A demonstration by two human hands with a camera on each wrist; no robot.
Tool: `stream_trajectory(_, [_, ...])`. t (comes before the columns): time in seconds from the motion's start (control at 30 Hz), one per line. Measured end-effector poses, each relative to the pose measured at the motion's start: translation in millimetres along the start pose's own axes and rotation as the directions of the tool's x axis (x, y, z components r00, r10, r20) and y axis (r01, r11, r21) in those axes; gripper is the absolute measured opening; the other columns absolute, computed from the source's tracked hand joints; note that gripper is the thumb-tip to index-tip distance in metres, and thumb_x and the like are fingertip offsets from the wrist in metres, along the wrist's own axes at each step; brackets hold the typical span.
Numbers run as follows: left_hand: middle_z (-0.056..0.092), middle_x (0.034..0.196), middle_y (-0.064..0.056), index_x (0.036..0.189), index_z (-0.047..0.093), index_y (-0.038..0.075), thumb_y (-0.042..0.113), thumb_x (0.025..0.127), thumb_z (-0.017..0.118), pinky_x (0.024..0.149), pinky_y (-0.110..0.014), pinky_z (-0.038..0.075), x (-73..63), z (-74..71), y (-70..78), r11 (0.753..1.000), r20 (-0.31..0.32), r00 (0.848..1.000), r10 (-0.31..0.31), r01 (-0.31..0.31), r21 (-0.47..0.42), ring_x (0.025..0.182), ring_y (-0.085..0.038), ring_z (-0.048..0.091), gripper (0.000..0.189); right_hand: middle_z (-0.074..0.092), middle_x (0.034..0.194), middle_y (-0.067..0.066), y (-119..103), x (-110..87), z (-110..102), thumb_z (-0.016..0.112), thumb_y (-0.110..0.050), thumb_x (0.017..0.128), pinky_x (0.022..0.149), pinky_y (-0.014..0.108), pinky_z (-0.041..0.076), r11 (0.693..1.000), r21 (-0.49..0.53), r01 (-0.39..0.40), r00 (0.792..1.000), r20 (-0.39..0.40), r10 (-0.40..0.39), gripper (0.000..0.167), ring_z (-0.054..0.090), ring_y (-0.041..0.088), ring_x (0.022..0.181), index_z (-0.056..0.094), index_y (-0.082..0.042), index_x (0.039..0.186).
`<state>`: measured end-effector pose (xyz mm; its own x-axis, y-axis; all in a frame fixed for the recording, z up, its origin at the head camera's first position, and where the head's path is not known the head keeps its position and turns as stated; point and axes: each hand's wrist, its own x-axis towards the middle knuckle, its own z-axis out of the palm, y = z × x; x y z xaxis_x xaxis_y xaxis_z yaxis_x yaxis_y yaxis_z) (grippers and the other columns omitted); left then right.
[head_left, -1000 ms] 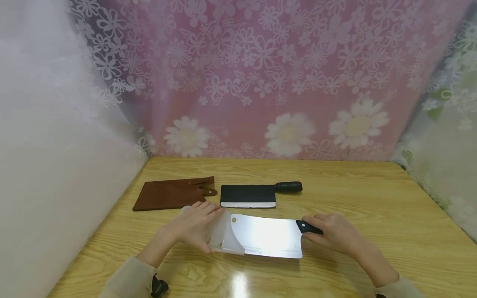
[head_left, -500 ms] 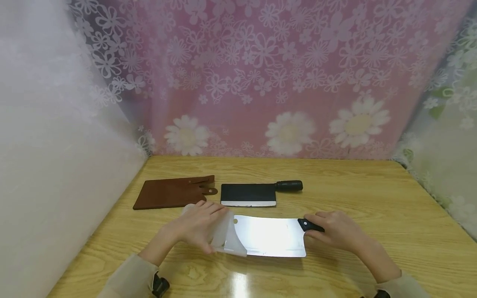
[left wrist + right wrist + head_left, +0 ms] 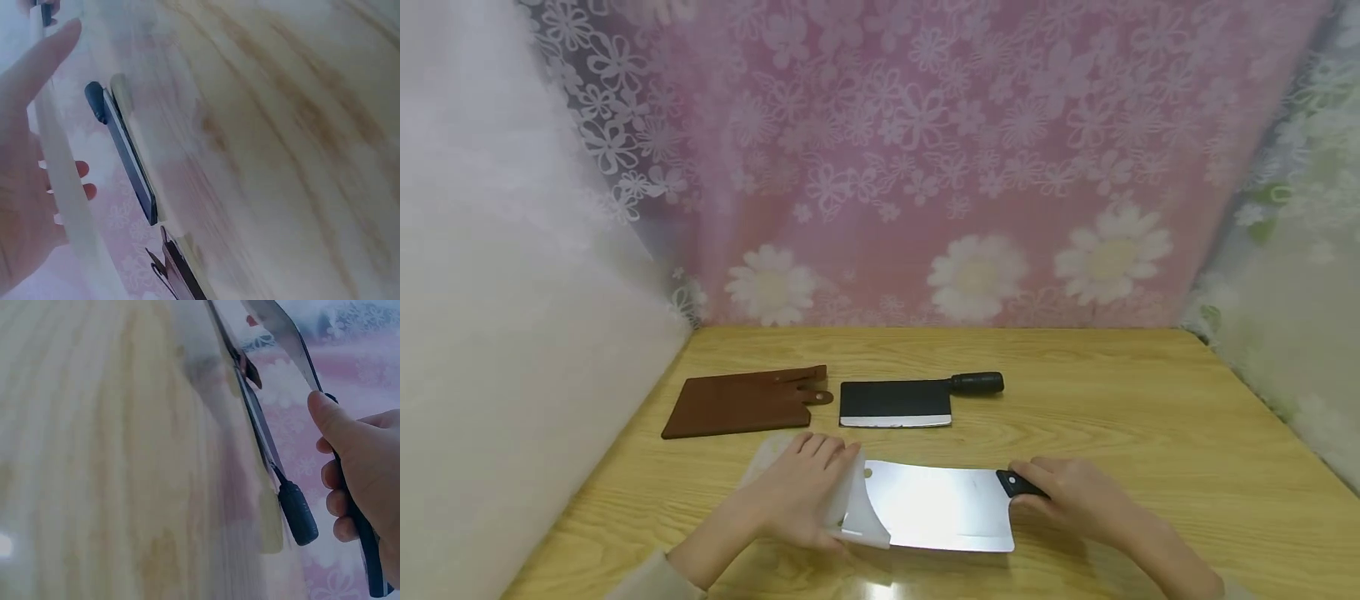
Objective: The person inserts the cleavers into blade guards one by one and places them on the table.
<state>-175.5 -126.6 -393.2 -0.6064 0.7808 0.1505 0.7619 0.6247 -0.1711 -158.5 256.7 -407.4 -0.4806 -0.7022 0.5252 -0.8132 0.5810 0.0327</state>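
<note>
Right fingers (image 3: pixel 336 503) curled round cleaver handle (image 3: pixel 1011 484), left fingers (image 3: pixel 829 451) gripping white cover (image 3: pixel 863 527), forearms (image 3: pixel 1150 537) angled inward

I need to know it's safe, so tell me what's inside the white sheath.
Part of the cleaver is inside; the white sheath and the left hand hide how deep it reaches.

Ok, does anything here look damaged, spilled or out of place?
Nothing looks spilled. The dark cleaver has small specks along its bright edge, possibly nicks, too small to tell. The brown sheath lies with its straps unfastened.
</note>
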Motion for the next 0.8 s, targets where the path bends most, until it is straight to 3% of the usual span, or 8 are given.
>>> stream_trajectory(0.1, [0.047,0.119,-0.007,0.137,0.039,0.006,0.077,0.056,0.063,0.096,-0.043,0.035,-1.8,1.9,-1.1,1.0,-0.032,0.999,0.016,-0.016,-0.02,0.109,-0.022,0.044,0.111,0.056,0.074,-0.009,-2,-1.8,0,0.073,-0.028,0.078,0.047,0.008,0.03,1.0,0.019,0.023,1.0,-0.015,-0.023,0.031,0.034,-0.008,0.056,0.064,-0.007,0.099])
stream_trajectory(0.27, [0.048,0.118,-0.005,0.135,0.04,0.007,0.075,0.055,0.064,0.093,-0.04,0.037,-2.3,3.0,-3.1,0.998,-0.076,0.997,0.031,-0.035,-0.051,0.107,-0.02,0.045,0.107,0.056,0.074,-0.01,-8,-1.7,-5,0.075,-0.027,0.074,0.046,0.007,0.027,1.0,0.016,-0.023,1.0,0.004,0.023,0.033,0.031,-0.009,0.054,0.065,-0.007,0.1])
stream_trajectory(0.57, [0.049,0.116,-0.004,0.132,0.043,0.008,0.068,0.051,0.069,0.089,-0.038,0.038,-3.5,3.9,-5.5,0.996,-0.172,0.982,0.072,-0.08,-0.04,0.105,-0.018,0.046,0.105,0.053,0.071,-0.011,-24,0.7,-19,0.072,-0.03,0.078,0.044,0.008,0.026,0.997,-0.016,-0.078,0.995,0.054,0.079,0.031,0.027,-0.008,0.051,0.064,-0.01,0.1])
stream_trajectory(0.8, [0.05,0.115,-0.004,0.13,0.045,0.008,0.066,0.049,0.071,0.088,-0.038,0.039,-3.6,4.0,-5.1,0.994,-0.192,0.976,0.101,-0.109,-0.032,0.103,-0.018,0.047,0.103,0.057,0.073,-0.008,-31,0.7,-27,0.069,-0.034,0.081,0.043,0.009,0.03,0.99,-0.026,-0.141,0.981,0.133,0.143,0.031,0.03,-0.008,0.05,0.064,-0.01,0.1])
